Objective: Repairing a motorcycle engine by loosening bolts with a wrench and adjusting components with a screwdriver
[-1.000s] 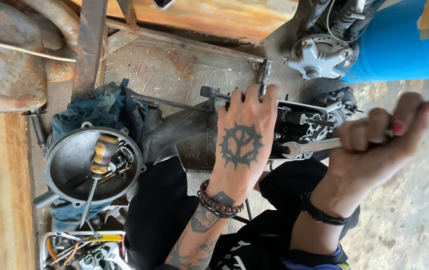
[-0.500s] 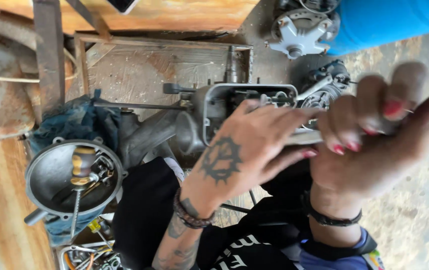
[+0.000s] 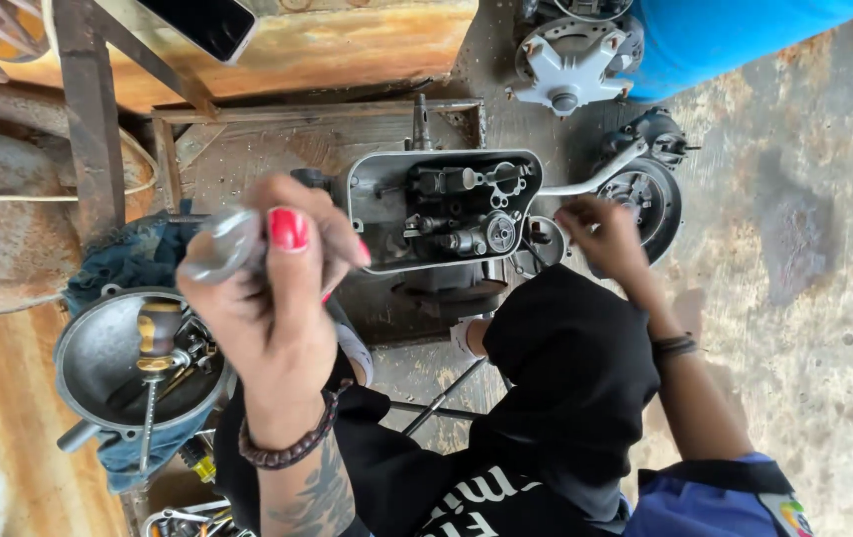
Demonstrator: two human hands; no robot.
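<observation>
My left hand [image 3: 277,298], raised close to the camera, is closed around a blurred shiny grey metal piece [image 3: 222,244]. Beyond it an open grey engine case [image 3: 441,209] lies on the floor, its gears and shafts exposed. My right hand [image 3: 600,234] reaches to the case's right edge with bent fingers. Its fingertips sit by a round dark opening [image 3: 541,244], just under a curved silver lever [image 3: 595,174]. Whether it grips anything is hidden. My dark-trousered knee [image 3: 566,368] is beneath the right arm.
A round metal pan [image 3: 98,358] with a wooden-handled screwdriver [image 3: 153,343] and small parts rests on blue cloth at left. A round drum part [image 3: 650,199] lies right of the case, a grey finned hub [image 3: 570,60] and blue barrel [image 3: 735,35] behind. Rusty frame bars [image 3: 88,119] stand upper left.
My left hand has lifted off the engine case towards the camera, now gripping a shiny piece. My right hand has dropped from near the camera to the case's right edge. The view shifted.
</observation>
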